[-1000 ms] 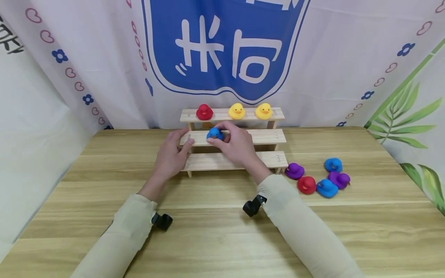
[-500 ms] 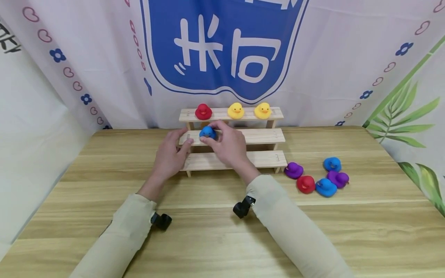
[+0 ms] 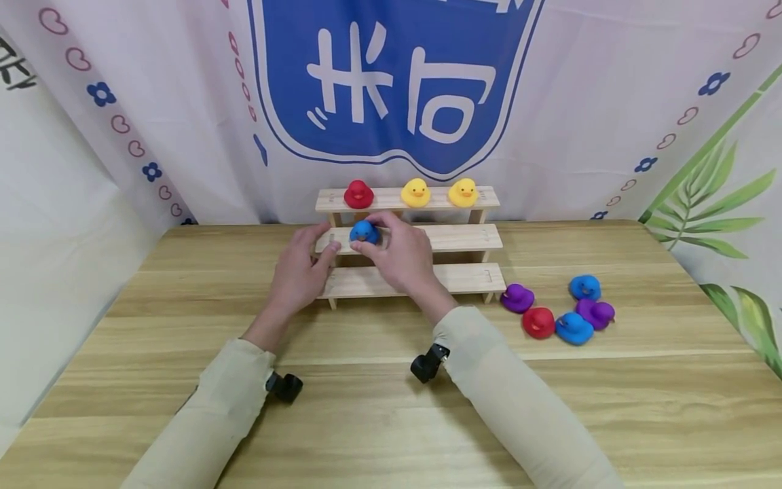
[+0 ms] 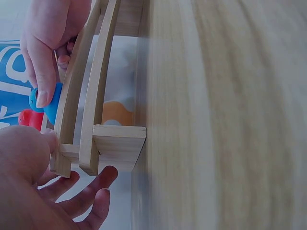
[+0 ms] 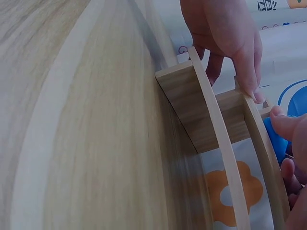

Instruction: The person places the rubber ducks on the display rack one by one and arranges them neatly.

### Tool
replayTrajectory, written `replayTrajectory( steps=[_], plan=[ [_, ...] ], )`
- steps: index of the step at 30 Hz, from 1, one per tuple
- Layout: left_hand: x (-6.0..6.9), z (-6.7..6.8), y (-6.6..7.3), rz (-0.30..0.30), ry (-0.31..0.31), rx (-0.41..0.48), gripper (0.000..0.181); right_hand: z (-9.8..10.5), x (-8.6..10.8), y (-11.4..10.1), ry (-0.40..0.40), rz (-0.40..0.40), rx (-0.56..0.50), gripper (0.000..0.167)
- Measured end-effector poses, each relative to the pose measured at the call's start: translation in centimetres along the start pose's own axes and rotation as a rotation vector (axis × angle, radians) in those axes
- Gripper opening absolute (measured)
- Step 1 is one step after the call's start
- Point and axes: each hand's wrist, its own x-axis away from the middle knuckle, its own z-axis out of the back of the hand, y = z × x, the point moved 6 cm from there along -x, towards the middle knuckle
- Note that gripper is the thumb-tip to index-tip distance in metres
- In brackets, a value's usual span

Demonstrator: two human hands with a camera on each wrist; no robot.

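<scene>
A blue rubber duck (image 3: 363, 232) sits on the middle tier of a three-tier wooden display stand (image 3: 464, 238), near its left end. My right hand (image 3: 403, 255) pinches that duck between thumb and fingers; the left wrist view shows the thumb of this right hand (image 4: 45, 52) against the duck's side. With my left hand (image 3: 301, 268) I hold the left end of the middle tier, the thumb on top and the other fingers around the end. On the top tier stand a red duck (image 3: 358, 194) and two yellow ducks, one in the middle (image 3: 416, 193) and one farther right (image 3: 463, 193).
Right of the stand, several ducks lie grouped on the wooden table (image 3: 366, 421): a purple one (image 3: 517, 298), a red one (image 3: 539, 322), a blue one (image 3: 574, 328), another purple and another blue. A printed white curtain (image 3: 580, 102) hangs behind.
My right hand has slid the blue duck slightly left along the middle tier, then stayed there for the last half second. The left hand has stayed on the stand's end.
</scene>
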Motion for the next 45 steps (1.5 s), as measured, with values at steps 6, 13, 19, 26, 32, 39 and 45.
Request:
replayTrajectory(
  steps=[6, 13, 19, 26, 32, 39, 45],
  plan=[
    [-0.1, -0.1, -0.1, -0.010, 0.005, -0.007, 0.056, 0.4, 0.2, 0.3, -0.021, -0.010, -0.096, 0.053],
    [-0.1, -0.1, -0.1, -0.010, 0.005, 0.002, 0.057, 1.2, 0.4, 0.8, -0.057, 0.017, -0.197, 0.056],
    [0.0, -0.2, -0.1, -0.003, 0.005, 0.000, 0.057, 2.0, 0.8, 1.3, -0.091, 0.037, -0.235, 0.055],
    [-0.1, -0.2, -0.2, -0.006, 0.010, 0.007, 0.057, 3.4, 1.6, 1.9, -0.083, 0.086, -0.248, 0.047],
    [-0.2, -0.1, -0.2, -0.005, 0.008, -0.003, 0.057, 4.9, 2.4, 3.3, -0.059, 0.101, -0.282, 0.041],
    [-0.2, -0.1, -0.2, -0.002, 0.008, 0.003, 0.057, 6.5, 3.3, 4.9, -0.055, 0.103, -0.299, 0.037],
    [-0.2, -0.1, -0.3, 0.007, 0.004, -0.005, 0.057, 8.0, 4.1, 6.2, -0.032, 0.100, -0.284, 0.035]
  ],
)
